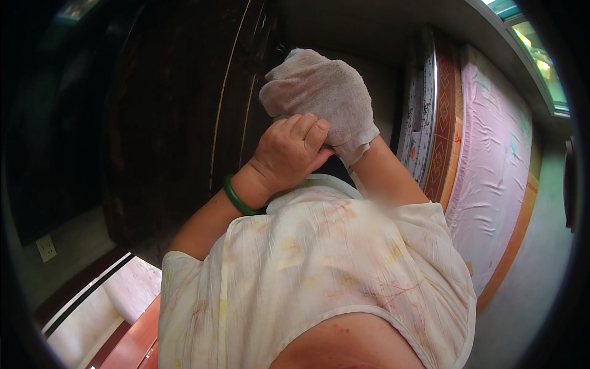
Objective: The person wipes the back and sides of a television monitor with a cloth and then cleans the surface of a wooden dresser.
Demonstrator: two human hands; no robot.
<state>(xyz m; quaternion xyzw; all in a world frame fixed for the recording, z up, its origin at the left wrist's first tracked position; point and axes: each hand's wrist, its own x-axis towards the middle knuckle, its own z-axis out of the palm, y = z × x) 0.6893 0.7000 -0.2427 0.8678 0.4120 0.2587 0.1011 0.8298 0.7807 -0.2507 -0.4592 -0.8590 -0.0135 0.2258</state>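
Observation:
A pale greyish-pink cloth (322,87), seemingly terry towelling, is wrapped over my right hand like a mitt, down to the wrist. The hand itself is hidden under it, so its fingers cannot be made out; only my right forearm (387,168) shows below the cloth's edge. My left hand (295,147) has its fingers curled at the cloth's lower side, beside the right wrist, and grips the fabric there. A green bangle (239,196) circles my left wrist. Both hands are held in front of my chest, above a pale floral top (322,258).
Dark wooden furniture (170,115) stands close on the left. Along the right are patterned boards (440,120) and a long pink-covered slab (493,175). A window (544,64) lies at upper right, a wall socket (46,248) at lower left, above reddish wooden furniture (133,339).

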